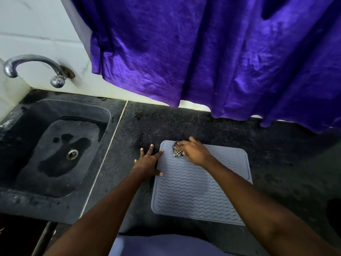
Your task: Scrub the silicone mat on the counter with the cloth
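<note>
Dark stone sink (27, 115) at the counter's (276, 145) left end, steel drain (72, 154) in its wet basin. Chrome tap (33, 60) on the white tiles (36, 24) above. Purple curtain (203, 52) hanging over the back edge.

The mat (201, 183) looks like matt grey silicone, ridged all over in wavy lines. The cloth (177, 150) at its far-left corner is a woven checked fabric. The counter (184, 124) is dark speckled stone, pretty dull, and the sink (103, 115) is the same stuff with wet patches. The tap (33, 60) is shiny chrome metal, and the curtain (203, 52) is wrinkly with a satiny sheen.
</note>
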